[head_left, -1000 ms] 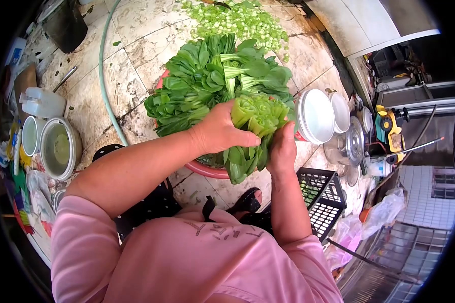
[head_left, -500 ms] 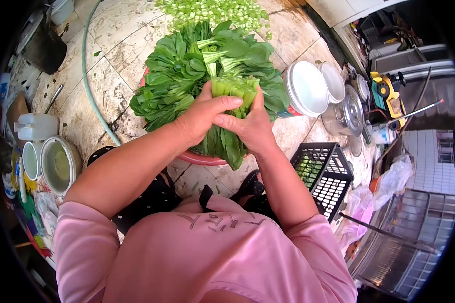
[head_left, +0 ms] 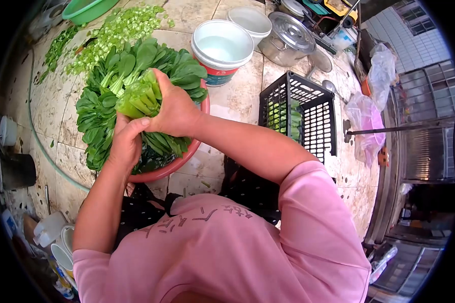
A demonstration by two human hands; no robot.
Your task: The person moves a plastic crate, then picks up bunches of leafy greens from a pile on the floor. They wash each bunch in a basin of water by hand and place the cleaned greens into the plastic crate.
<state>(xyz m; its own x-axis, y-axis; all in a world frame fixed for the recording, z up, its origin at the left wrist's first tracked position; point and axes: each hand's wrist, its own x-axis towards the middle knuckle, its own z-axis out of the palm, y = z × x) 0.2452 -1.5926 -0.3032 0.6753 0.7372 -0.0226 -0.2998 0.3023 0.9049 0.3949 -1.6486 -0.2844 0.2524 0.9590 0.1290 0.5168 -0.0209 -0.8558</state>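
Both hands grip one bunch of bok choy [head_left: 139, 98] over a red basin [head_left: 184, 156] heaped with the same greens. My left hand [head_left: 125, 144] clasps the bunch from below, near its leafy end. My right hand [head_left: 174, 111] wraps it from the right, just behind the cut pale-green stems, which point up and left. The bunch's dark leaves hang down toward the basin's near rim.
A black plastic crate [head_left: 313, 108] holding some greens stands right of the basin. A white bucket of water [head_left: 222, 48], another white bucket [head_left: 252, 20] and a steel pot [head_left: 288, 35] stand behind. Chopped stems [head_left: 111, 33] lie on the tiled floor by a green hose [head_left: 40, 146].
The view has swung right, so the basin now sits at left. Both hands stay closed on the bunch, which has tilted so its cut stems point up-left.
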